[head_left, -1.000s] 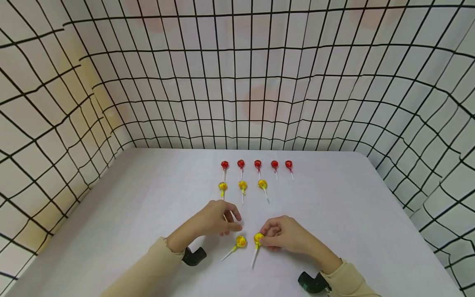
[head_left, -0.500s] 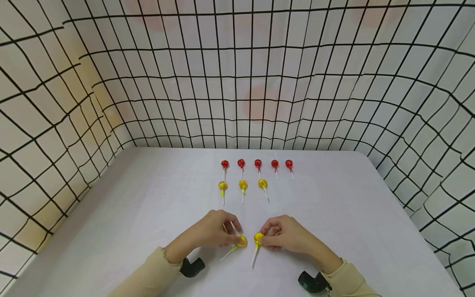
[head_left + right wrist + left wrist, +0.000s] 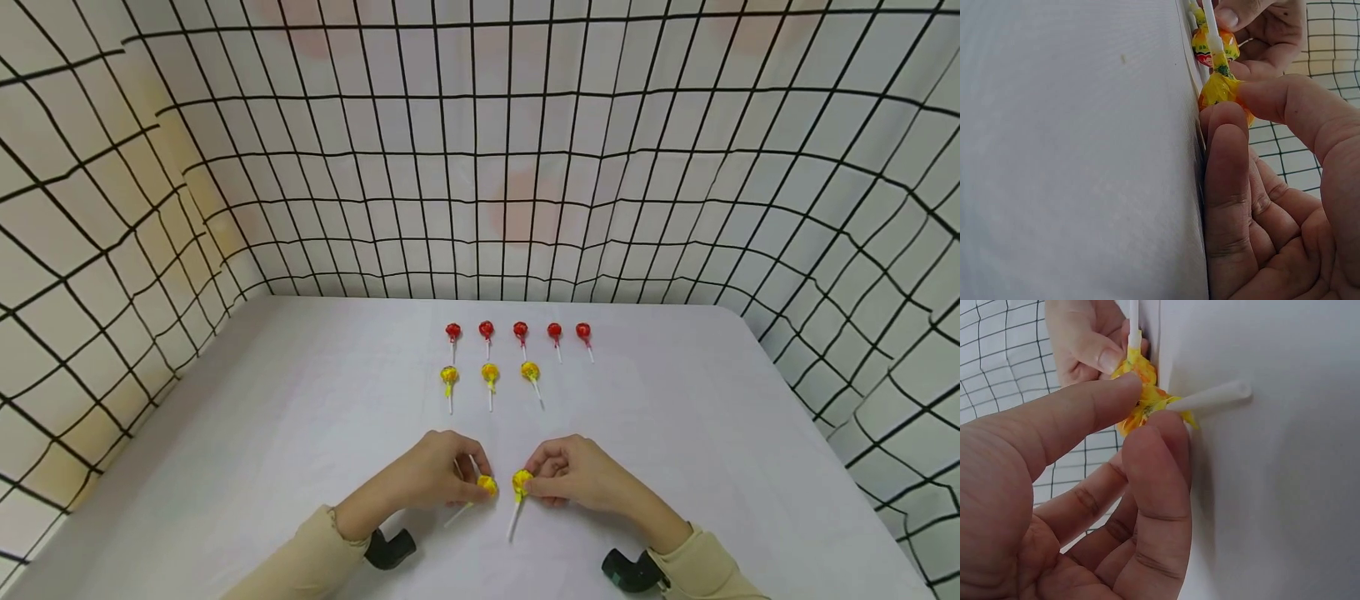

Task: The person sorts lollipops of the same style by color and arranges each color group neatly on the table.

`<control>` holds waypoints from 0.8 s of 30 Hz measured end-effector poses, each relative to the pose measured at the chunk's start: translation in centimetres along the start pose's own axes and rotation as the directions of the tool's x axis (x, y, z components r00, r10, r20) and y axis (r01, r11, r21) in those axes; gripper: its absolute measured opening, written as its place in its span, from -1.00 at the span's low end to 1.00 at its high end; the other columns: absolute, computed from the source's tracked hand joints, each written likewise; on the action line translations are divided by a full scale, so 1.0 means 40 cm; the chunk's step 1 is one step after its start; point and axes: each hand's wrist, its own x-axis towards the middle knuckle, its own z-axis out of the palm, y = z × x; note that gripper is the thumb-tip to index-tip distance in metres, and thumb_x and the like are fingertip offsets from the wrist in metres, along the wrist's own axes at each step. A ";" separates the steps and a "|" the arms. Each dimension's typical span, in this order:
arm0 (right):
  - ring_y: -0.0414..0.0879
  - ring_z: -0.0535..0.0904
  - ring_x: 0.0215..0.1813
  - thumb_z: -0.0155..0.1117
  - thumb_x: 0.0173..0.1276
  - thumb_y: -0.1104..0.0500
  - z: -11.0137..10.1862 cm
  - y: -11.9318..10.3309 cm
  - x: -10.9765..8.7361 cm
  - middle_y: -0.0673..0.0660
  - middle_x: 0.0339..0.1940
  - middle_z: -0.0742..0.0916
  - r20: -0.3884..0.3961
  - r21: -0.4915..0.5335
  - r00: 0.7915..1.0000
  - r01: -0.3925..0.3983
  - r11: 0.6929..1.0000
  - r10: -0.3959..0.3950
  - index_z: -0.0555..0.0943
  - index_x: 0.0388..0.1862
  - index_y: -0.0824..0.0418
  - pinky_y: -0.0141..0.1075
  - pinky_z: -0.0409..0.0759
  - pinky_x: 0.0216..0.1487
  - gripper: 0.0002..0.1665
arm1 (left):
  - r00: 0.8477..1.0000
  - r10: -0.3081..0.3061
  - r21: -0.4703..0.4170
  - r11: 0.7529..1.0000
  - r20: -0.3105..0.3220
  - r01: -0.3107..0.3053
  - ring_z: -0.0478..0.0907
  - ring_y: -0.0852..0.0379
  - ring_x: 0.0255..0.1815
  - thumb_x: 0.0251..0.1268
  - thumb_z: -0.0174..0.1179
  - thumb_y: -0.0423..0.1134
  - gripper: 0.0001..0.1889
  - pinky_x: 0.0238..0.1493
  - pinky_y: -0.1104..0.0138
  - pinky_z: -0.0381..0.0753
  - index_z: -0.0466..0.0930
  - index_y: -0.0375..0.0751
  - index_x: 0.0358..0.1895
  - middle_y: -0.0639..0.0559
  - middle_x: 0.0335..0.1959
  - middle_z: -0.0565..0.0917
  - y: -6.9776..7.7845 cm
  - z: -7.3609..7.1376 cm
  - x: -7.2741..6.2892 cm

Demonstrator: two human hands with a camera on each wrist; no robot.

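Near the front middle of the table, my left hand point(image 3: 442, 471) pinches a yellow-wrapped lollipop point(image 3: 487, 485) by its head between thumb and fingers. Its white stick slants toward the lower left, partly behind the hand. Just to the right, my right hand point(image 3: 581, 475) holds a second yellow lollipop point(image 3: 522, 482) by the head, its stick pointing toward me. In the left wrist view the pinched lollipop point(image 3: 1144, 409) shows yellow and orange wrapping, with the other lollipop point(image 3: 1135, 365) behind it. The right wrist view shows thumb and fingers on the right lollipop point(image 3: 1219, 90).
Farther back on the white table point(image 3: 337, 375), several red lollipops point(image 3: 521, 330) lie in a row. In front of them lies a row of three yellow lollipops point(image 3: 490, 373). A white wall with a black grid point(image 3: 495, 183) encloses the back and sides.
My left hand has come down toward me onto the front-left yellow lollipop and now pinches its head. The right hand stays in place with its lollipop.
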 end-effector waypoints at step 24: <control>-0.18 0.60 -0.45 0.53 0.40 0.12 -0.021 -0.004 -0.007 0.00 -0.49 0.75 0.028 -0.031 1.000 0.004 1.000 -0.003 0.74 -0.13 0.22 -0.41 0.61 -0.38 -0.79 | 0.999 -0.045 -0.068 0.997 -0.005 0.045 0.56 0.26 -0.61 0.28 0.55 -0.26 -0.88 -0.50 0.45 0.47 0.76 -0.09 -0.28 0.14 -0.58 0.66 -0.017 -0.001 0.004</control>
